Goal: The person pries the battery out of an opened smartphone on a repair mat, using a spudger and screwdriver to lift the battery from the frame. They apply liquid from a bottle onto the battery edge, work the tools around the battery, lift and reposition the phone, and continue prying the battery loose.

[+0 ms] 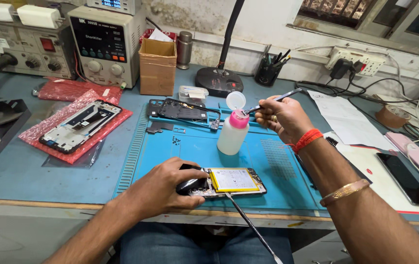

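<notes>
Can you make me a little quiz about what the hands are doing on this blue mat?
1. True or false: the left hand rests on the opened phone.
2. What does the right hand dip into the bottle? A) tweezers B) a spoon C) a pencil
3. What colour is the bottle's neck?

Key:
1. True. The hand lies on the phone's end, beside its yellow-edged battery.
2. A. The tweezer tips sit at the bottle's mouth, under its flipped-up white cap.
3. Pink.

A blue workbench carries a blue repair mat.
</notes>
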